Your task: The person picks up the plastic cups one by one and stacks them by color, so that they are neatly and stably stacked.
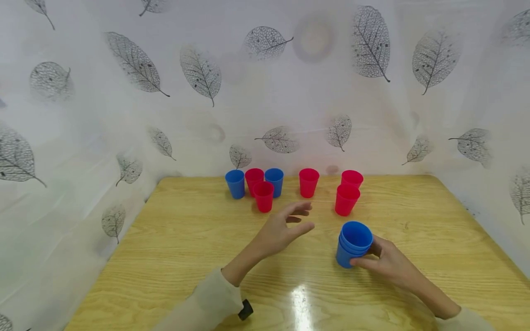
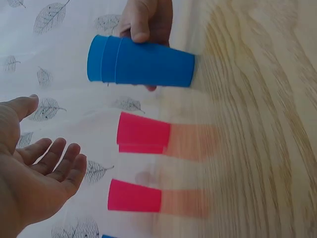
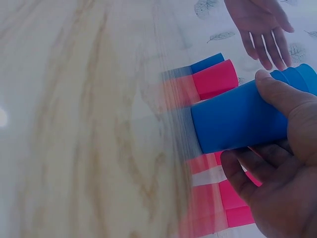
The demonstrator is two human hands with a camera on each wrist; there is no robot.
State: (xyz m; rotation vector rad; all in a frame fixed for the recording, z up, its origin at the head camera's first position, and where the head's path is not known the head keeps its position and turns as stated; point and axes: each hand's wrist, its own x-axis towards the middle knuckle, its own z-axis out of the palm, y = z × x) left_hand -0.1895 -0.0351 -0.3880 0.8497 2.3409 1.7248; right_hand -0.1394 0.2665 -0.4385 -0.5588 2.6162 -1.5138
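Note:
My right hand [image 1: 391, 262] grips a nested stack of blue cups [image 1: 349, 255] from its right side, thumb at the front; three rims show. The stack is upright, its base close to the tabletop in the left wrist view. In the right wrist view the thumb and fingers [image 3: 237, 173] curl round the stack's wall. My left hand [image 1: 279, 232] hovers left of the stack with fingers apart and nothing in it. The nearest cups to it are a red cup [image 1: 263, 197] behind on the left and another red cup [image 1: 346, 201] behind on the right.
Along the back stand a blue cup [image 1: 235, 185], a red cup [image 1: 254, 177], a second blue cup [image 1: 276, 179], a lone red cup [image 1: 308, 184] and a red cup [image 1: 353, 177] partly hidden. The wooden table [image 1: 174, 239] meets a leaf-patterned cloth [image 1: 232, 115] behind.

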